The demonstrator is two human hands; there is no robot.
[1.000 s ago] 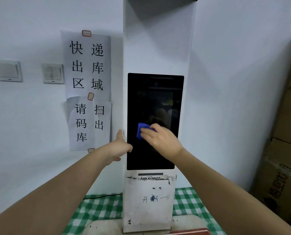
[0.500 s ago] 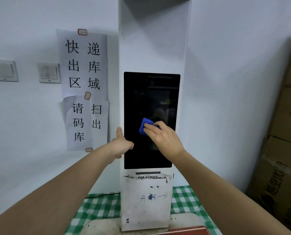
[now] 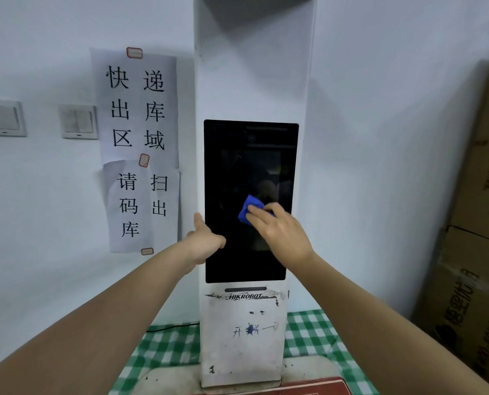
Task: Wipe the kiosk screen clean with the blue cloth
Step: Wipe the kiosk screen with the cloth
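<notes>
A tall white kiosk [image 3: 253, 67] stands against the wall, with a dark upright screen [image 3: 237, 155] set in its front. My right hand [image 3: 280, 232] presses a small blue cloth [image 3: 247, 210] flat against the middle right of the screen; most of the cloth is hidden under my fingers. My left hand [image 3: 204, 242] grips the kiosk's left edge at mid-screen height, thumb pointing up along the side.
Two paper notices [image 3: 140, 149] with printed characters are taped to the wall left of the kiosk, beside two wall switches [image 3: 79, 121]. Stacked cardboard boxes [image 3: 477, 223] stand at the right. A green checked cloth [image 3: 163, 357] covers the surface at the kiosk's base.
My right hand has slid the blue cloth to the right and slightly up across the screen. My left hand has kept its hold on the kiosk's edge.
</notes>
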